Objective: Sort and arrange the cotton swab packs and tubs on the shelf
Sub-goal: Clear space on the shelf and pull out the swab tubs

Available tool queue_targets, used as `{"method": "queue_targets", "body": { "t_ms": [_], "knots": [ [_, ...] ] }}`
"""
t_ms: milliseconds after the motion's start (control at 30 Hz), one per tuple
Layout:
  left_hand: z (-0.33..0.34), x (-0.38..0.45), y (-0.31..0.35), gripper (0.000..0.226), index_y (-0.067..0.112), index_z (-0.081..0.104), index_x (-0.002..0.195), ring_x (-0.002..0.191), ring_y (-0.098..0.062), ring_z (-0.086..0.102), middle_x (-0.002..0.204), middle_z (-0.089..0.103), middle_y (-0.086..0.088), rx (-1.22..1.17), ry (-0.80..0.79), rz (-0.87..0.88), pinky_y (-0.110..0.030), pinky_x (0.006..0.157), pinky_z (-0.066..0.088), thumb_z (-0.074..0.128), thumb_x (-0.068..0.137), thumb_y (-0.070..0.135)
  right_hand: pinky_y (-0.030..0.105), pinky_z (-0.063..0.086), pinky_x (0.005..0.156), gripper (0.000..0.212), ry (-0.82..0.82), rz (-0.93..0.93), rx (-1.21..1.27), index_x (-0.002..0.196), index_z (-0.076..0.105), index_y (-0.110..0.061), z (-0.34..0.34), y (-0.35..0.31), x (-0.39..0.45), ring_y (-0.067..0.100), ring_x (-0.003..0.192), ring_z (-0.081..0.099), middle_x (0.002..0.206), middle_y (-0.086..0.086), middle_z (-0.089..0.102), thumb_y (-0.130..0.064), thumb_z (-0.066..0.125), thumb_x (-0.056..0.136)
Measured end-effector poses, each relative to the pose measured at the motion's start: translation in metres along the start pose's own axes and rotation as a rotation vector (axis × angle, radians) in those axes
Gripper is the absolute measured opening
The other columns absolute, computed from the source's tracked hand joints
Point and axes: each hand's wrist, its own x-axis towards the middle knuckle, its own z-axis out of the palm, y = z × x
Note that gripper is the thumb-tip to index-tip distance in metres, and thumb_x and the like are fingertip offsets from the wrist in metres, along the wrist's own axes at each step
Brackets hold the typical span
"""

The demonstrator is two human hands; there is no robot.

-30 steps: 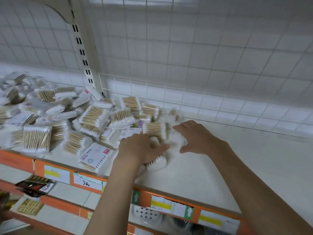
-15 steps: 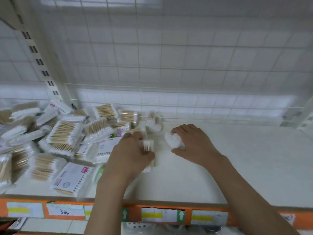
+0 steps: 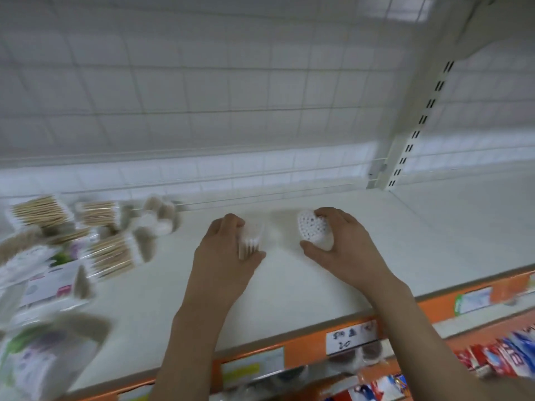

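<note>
So there's a big white shelf (image 3: 333, 273) with an orange front edge (image 3: 292, 347) carrying price labels, and a white wire grid panel (image 3: 202, 91) behind it. A slotted upright post (image 3: 417, 131) stands at the far right. The whole left side of the shelf is a messy pile of cotton swab packs (image 3: 110, 256), mostly clear bags of wooden-stick swabs, pretty blurry, with one more blurred pack (image 3: 37, 363) very near the camera at bottom left. A round tub (image 3: 157, 219) sits at the far edge of that pile, just beside the grid.

Middle of the shelf, the person's two arms reach in. The right hand (image 3: 344, 244) has fingers and thumb curled round a small tub of swabs (image 3: 314, 231), white cotton tips facing left. The left hand (image 3: 225, 253) grips a small pack of swabs (image 3: 250, 240) between thumb and fingers, down on the shelf. The two are near each other but apart. Below the right edge, some colourful packets (image 3: 509, 357) on a lower level.
</note>
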Motion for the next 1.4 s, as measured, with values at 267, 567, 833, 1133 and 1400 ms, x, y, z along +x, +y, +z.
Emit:
{"method": "queue_targets", "body": {
  "t_ms": [267,567,833,1133,1400],
  "knots": [
    [0.082,0.030,0.074,0.056,0.022,0.047,0.125,0.108,-0.022,0.051,0.123,0.053,0.002,0.090,0.032,0.034,-0.025,0.081,0.037,0.071,0.076,0.037,0.009,0.022,0.084,0.060,0.024,0.046,0.098,0.130,0.045,-0.018,-0.058,0.097,0.008,0.011,0.118,0.040,0.118,-0.011,0.049,-0.035,0.071,0.078],
    [0.170,0.082,0.136,0.063,0.020,0.043,0.135,0.120,-0.022,0.046,0.137,0.042,0.001,0.105,0.011,0.061,-0.035,0.096,0.043,0.069,0.079,0.033,0.022,0.033,0.081,0.055,-0.002,0.058,0.099,0.129,0.046,-0.019,-0.101,0.190,0.056,0.013,0.105,0.047,0.120,-0.003,0.047,-0.038,0.065,0.081],
    [0.212,0.121,0.145,0.059,0.018,0.042,0.132,0.114,-0.023,0.048,0.130,0.043,-0.001,0.184,-0.028,-0.053,-0.038,0.090,0.047,0.067,0.081,0.032,0.021,0.033,0.081,0.056,-0.118,0.010,0.060,0.135,0.041,-0.014,-0.090,0.220,0.107,0.013,0.107,0.043,0.130,-0.001,0.038,-0.033,0.060,0.086],
    [0.232,0.148,0.159,0.071,0.014,0.033,0.138,0.121,-0.030,0.044,0.149,0.015,-0.005,0.246,-0.151,-0.062,-0.037,0.092,0.044,0.068,0.080,0.036,0.030,0.029,0.102,0.049,-0.053,-0.080,-0.150,0.133,0.048,-0.014,-0.076,0.240,0.134,0.020,0.124,0.036,0.133,0.000,0.048,-0.037,0.055,0.090],
    [0.228,0.153,0.159,0.057,0.008,0.031,0.137,0.108,-0.031,0.053,0.144,0.024,-0.009,0.395,-0.253,0.070,-0.033,0.091,0.042,0.056,0.086,0.011,0.015,0.028,0.090,0.037,-0.049,-0.181,-0.162,0.125,0.055,-0.017,-0.076,0.253,0.131,0.014,0.117,0.040,0.123,-0.005,0.053,-0.016,0.057,0.088]
  ]
}}
